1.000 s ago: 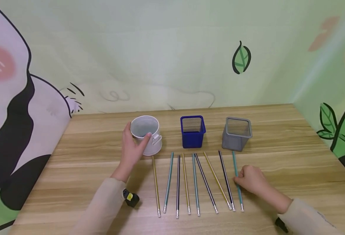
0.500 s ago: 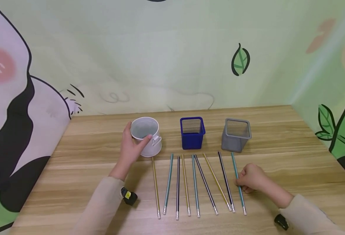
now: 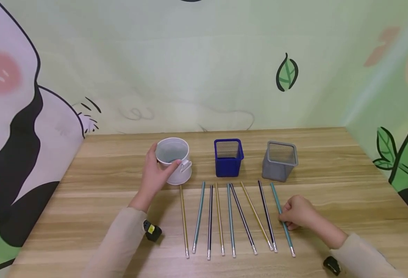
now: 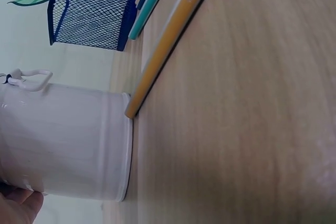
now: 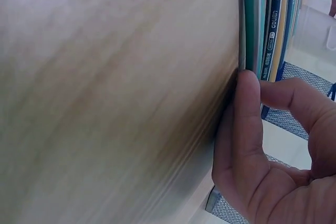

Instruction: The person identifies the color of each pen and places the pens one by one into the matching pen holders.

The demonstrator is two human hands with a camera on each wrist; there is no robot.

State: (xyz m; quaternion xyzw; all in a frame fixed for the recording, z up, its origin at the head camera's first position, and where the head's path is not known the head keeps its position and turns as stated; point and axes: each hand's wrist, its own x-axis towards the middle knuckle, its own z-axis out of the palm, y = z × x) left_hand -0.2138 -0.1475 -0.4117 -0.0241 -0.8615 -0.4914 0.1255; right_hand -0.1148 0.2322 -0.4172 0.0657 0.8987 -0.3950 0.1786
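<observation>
My left hand (image 3: 150,181) holds a white metal cup (image 3: 181,176) upright on the table, with the thumb over its front rim by the small handle. In the left wrist view the cup (image 4: 63,140) stands close to the end of a yellow pencil (image 4: 170,38). My right hand (image 3: 299,211) pinches the rightmost teal pencil (image 3: 276,197) between thumb and finger, low at the tabletop. In the right wrist view a fingertip and thumb meet on this pencil (image 5: 253,30); its white eraser end points away from the hand. The fingers hide its middle.
Several yellow, teal and dark pencils, including a dark pencil (image 3: 267,216), lie in a row with erasers towards me. Behind them stand a blue mesh pen holder (image 3: 227,168) and a grey mesh pen holder (image 3: 275,170). A printed backdrop (image 3: 204,77) rises behind the table.
The rightmost teal pencil has turned: its eraser end has swung right and its far end slightly left. The right hand has taken it in a pinch. The left hand stays on the cup.
</observation>
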